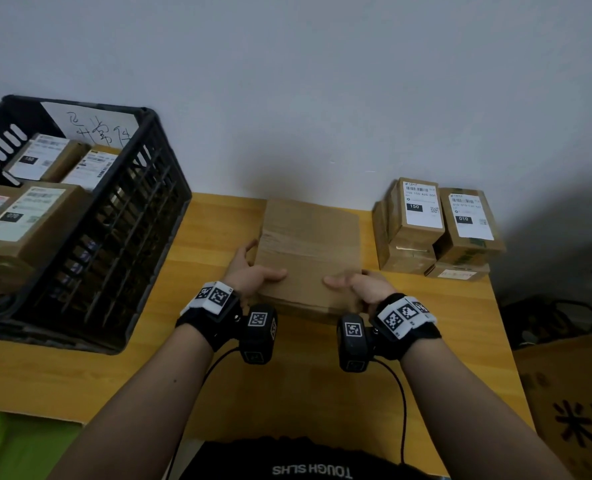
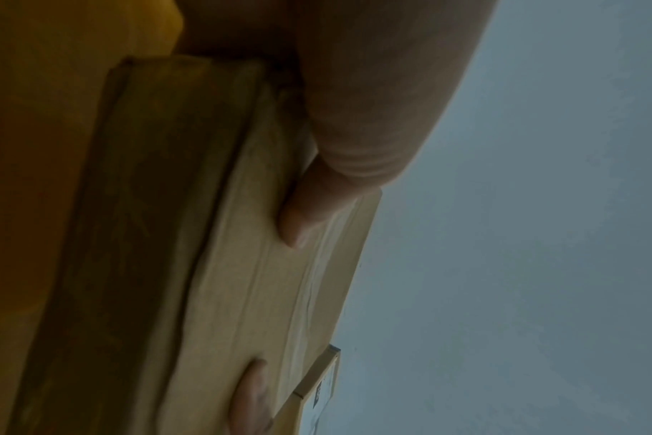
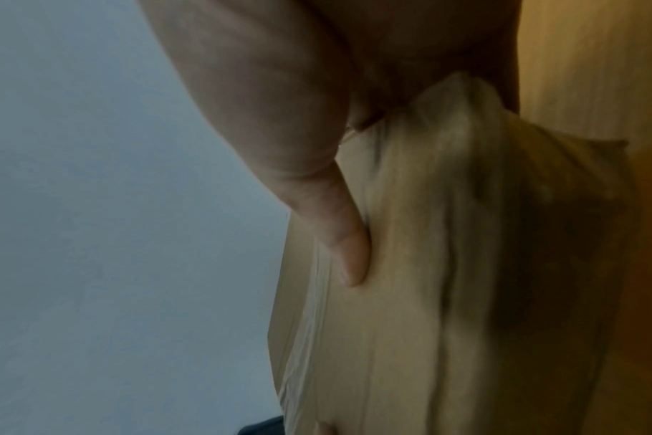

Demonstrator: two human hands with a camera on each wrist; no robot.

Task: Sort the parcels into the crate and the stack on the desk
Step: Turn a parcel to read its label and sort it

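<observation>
Both hands hold one large flat parcel (image 1: 310, 251) in the middle of the desk (image 1: 197, 237), between the black crate (image 1: 125, 216) on the person's left and the stack of small boxes (image 1: 436, 230) on the right; the left hand (image 1: 253, 271) grips the near left corner, thumb on the top face and fingers (image 2: 252, 394) curled down the side; the right hand (image 1: 360, 285) grips the near right corner the same way, thumb lying across the top; whether the parcel rests fully on the desk or is a little lifted at the near edge, I cannot tell. It looks like plain brown cardboard, stiff enough to keep its shape, with clear tape in bands across the top that may be slick under a thumb; it is wide and shallow, so it probably carries best with a hand on each side, fingers under the bottom edge; its weight cannot be judged, though two hands suggest bulk. The crate already holds several labelled parcels (image 1: 41, 157); a wide box may need tilting to fit there.
</observation>
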